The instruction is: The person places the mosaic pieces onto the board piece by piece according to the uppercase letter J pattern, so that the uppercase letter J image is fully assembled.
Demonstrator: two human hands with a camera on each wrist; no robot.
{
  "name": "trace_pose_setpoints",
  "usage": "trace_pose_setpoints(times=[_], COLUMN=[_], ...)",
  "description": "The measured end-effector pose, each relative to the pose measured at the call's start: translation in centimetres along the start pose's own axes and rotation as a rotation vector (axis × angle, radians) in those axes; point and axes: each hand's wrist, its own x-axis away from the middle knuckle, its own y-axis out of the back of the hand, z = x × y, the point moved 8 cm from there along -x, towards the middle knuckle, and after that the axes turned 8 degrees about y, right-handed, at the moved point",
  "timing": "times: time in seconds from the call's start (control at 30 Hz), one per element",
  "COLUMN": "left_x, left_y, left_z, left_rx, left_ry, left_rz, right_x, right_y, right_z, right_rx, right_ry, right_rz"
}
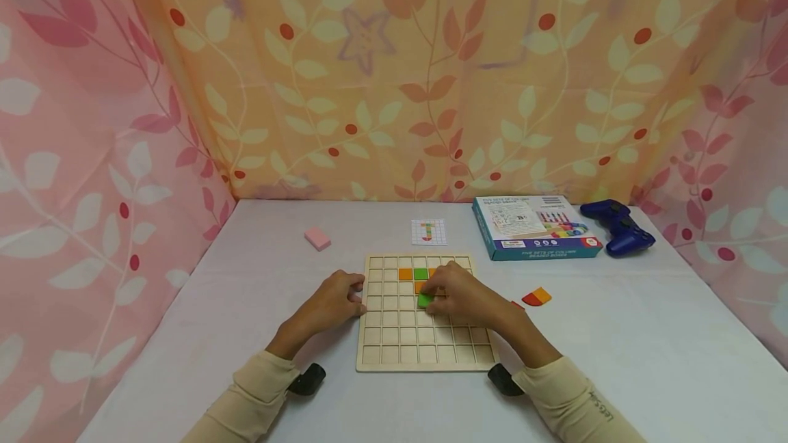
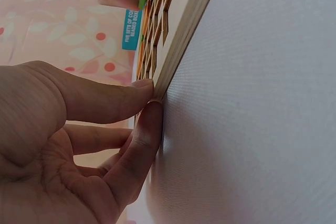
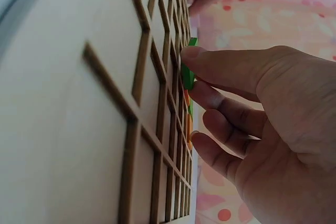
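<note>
A wooden grid board (image 1: 400,355) lies on the white table before me. My left hand (image 1: 332,303) is at its left side, thumb and fingertips holding the edge; in the left wrist view the thumb (image 2: 113,100) meets that edge. Over the middle of the grid, my right hand (image 1: 464,296) pinches a green square tile (image 1: 425,301) between thumb and fingers. The right wrist view shows this green tile (image 3: 190,66) tilted close over the cells. Farther up the board sit an orange tile (image 1: 405,274), another green tile (image 1: 421,273) and more orange pieces partly hidden by the right hand.
Behind the board lies a pattern card (image 1: 429,232) with a coloured J shape. A pink block (image 1: 317,238) is at the back left, a boxed set (image 1: 535,227) and blue game controller (image 1: 618,227) at the back right. Red and orange pieces (image 1: 537,297) lie right of the board.
</note>
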Motion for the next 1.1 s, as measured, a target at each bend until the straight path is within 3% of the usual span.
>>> trace_pose_setpoints(times=[0.3, 1.1], left_x=[0.01, -0.03], left_y=[0.09, 0.05], left_z=[-0.02, 0.04], left_rx=[0.002, 0.005], left_ry=[-0.004, 0.01], left_rz=[-0.003, -0.003], right_x=[0.07, 0.1], right_y=[0.07, 0.15], right_z=[0.13, 0.2], right_rx=[0.037, 0.011], right_ry=[0.013, 0.052], right_rz=[-0.007, -0.003])
